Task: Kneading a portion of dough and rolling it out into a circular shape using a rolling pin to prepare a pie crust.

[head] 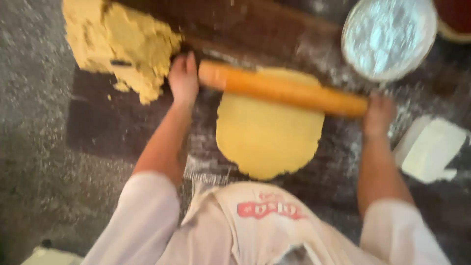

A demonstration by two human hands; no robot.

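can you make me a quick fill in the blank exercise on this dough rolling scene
1. Both hands hold a wooden ____ across the flat round dough.
2. The left hand grips the end nearest the big ____ of unrolled dough.
3. The round bowl beyond the right hand holds white ____.

Missing words: rolling pin; lump; flour

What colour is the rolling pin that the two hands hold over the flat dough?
The rolling pin is orange-brown; the head view shows it.
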